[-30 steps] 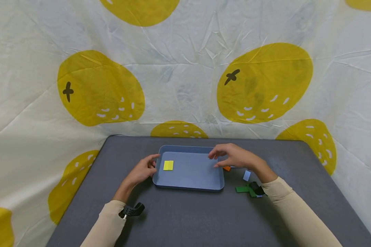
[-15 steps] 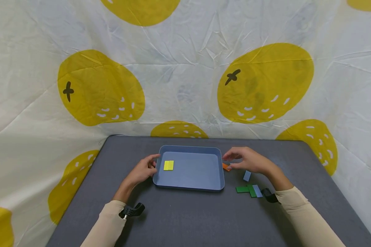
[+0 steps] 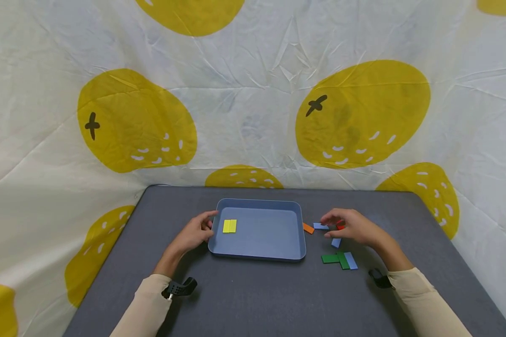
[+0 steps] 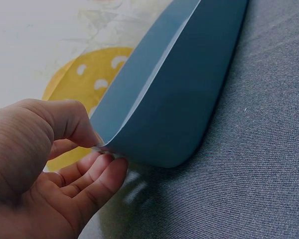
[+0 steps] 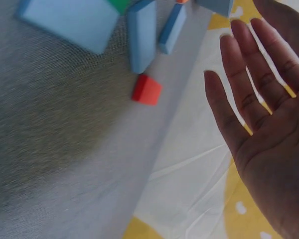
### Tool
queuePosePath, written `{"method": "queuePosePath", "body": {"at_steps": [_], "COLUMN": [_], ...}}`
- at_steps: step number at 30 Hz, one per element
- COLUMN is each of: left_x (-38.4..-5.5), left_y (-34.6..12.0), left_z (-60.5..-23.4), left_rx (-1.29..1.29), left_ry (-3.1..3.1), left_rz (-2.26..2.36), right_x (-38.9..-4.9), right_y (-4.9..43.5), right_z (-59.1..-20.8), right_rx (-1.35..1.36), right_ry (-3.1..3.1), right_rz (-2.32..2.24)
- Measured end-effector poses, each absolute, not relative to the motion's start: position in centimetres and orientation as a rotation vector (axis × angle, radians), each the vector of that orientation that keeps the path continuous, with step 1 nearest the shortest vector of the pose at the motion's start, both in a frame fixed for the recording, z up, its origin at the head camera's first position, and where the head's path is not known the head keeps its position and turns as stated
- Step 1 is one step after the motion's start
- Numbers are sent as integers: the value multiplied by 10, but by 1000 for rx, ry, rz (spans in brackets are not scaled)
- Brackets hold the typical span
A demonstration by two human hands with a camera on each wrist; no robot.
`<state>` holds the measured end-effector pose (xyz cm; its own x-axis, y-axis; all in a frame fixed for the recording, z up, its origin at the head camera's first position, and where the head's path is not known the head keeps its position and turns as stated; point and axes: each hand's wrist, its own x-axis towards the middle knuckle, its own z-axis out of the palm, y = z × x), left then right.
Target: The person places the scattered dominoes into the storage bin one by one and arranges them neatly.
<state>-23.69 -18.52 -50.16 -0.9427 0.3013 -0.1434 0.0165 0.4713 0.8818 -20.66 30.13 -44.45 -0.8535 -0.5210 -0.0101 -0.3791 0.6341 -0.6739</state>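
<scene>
A shallow blue-grey tray (image 3: pixel 261 234) lies on the table with two yellow blocks (image 3: pixel 229 226) side by side near its left end. My left hand (image 3: pixel 196 230) pinches the tray's left rim, thumb on top and fingertips against the outside, as the left wrist view (image 4: pixel 65 159) shows the hand close up. My right hand (image 3: pixel 354 228) hovers over the blocks right of the tray with nothing in it, its fingers fairly straight. Beneath it a red block (image 3: pixel 340 224) is partly covered. Around it lie a light blue block (image 3: pixel 320 226), another blue block (image 3: pixel 336 242) and an orange block (image 3: pixel 308 228).
Nearer me on the right lie two green blocks (image 3: pixel 331 259) touching each other, with a blue block (image 3: pixel 351 261) against them. The grey table (image 3: pixel 253 299) ends at a white curtain (image 3: pixel 253 117) printed with yellow fruit.
My right hand has moved from above the tray's right end rightward, over the loose blocks, uncovering the orange and light blue blocks. My left hand stays at the rim.
</scene>
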Motion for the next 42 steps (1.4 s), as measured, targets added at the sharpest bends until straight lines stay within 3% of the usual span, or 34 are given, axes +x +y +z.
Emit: {"method": "queuePosePath", "body": {"at_steps": [23,42], "left_x": [-237,-238], "left_y": [-184,-184], "left_z": [-499,-501], "left_rx": [269,272], "left_ry": [2442,2441], "left_rz": [1459,1456], "right_x": [-199,-194], "right_y": [334,325], "right_z": [-477,-489], "right_rx": [-524,-478], "right_ry": [2848,2929], "right_rz": [-836,-636]}}
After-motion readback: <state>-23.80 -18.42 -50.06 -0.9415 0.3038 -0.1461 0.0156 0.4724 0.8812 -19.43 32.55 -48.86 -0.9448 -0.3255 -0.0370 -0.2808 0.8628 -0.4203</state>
